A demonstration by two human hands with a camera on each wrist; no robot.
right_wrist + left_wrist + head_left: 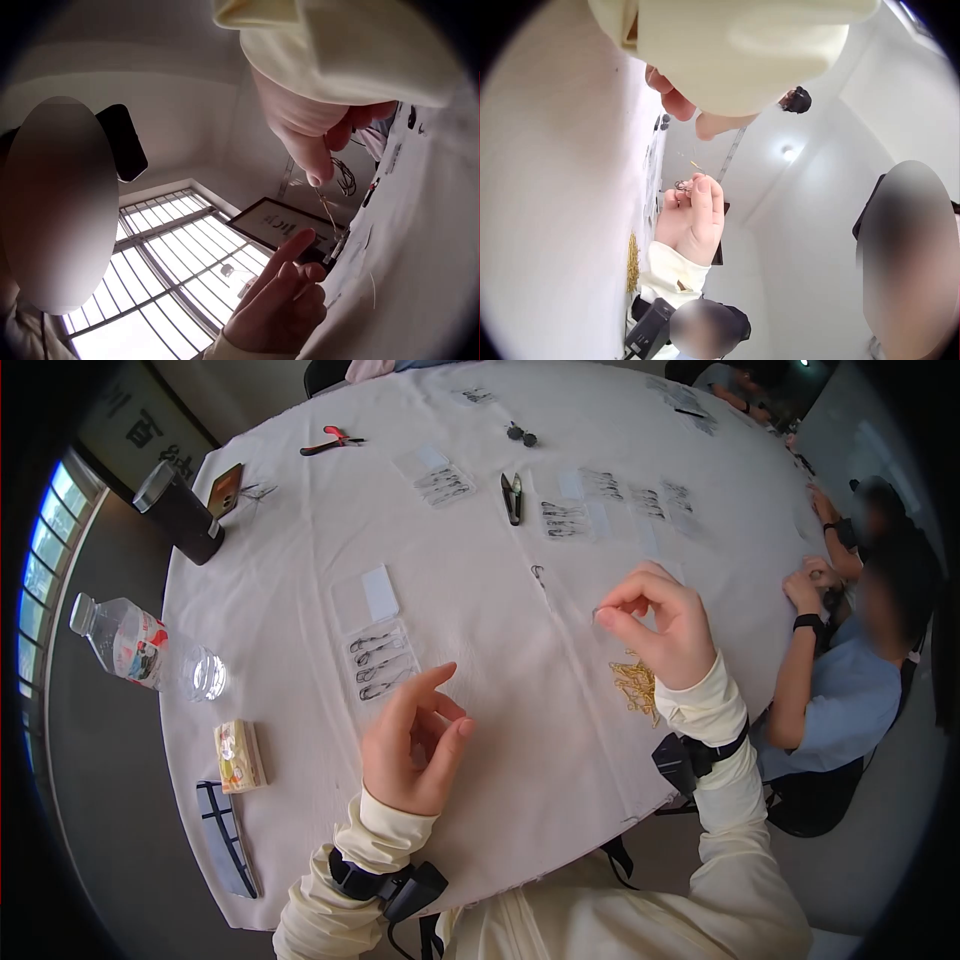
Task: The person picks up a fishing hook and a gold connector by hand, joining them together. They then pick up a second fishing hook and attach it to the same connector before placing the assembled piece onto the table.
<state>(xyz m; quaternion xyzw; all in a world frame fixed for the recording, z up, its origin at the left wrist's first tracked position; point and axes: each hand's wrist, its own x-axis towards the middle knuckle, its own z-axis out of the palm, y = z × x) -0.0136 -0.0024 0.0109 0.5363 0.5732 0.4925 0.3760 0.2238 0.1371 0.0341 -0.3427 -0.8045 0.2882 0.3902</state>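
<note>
My right hand point(665, 622) is raised over the table on the right, with thumb and forefinger pinching a small thin piece. In the right wrist view, a slim gold-coloured metal piece point(323, 201) sticks out from its fingertips, and a dark coil of thin line point(345, 178) hangs beside them. My left hand point(410, 745) hovers near the front with fingers loosely bent and apart, holding nothing visible. Just beyond it lies an open clear plastic box point(345, 602) with several dark coiled bundles inside. A pile of small gold metal pieces point(634, 688) lies below the right hand.
Small scissors point(512, 500), red-handled pliers point(333, 442) and more clear boxes point(430, 460) lie farther back. A plastic bottle point(135, 645), dark tumbler point(180, 515), tissue pack point(240, 756) and folded cloth point(226, 838) line the left edge. Other people sit at the right.
</note>
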